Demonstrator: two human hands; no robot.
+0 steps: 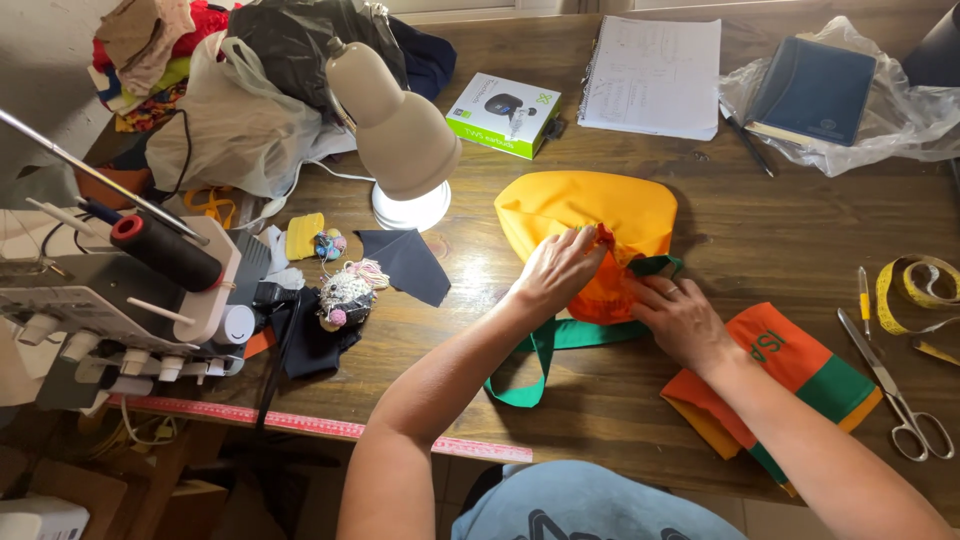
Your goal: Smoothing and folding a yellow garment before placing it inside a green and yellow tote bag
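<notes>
Our left hand [556,270] pinches the gathered orange lining at the mouth of the yellow fabric pouch [588,212], while our right hand [682,320] lies flat, fingers spread, pinning the same cloth to the wooden table [780,230]. Both seem to keep the layers from slipping. Its green strap [545,355] trails toward us, and 1 pair of steel scissors [893,392] lies well apart.

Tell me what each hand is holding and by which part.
Left hand pinches the gathered orange edge of the yellow fabric bag with its fingers; right hand presses the orange part flat, gripping nothing.
</notes>
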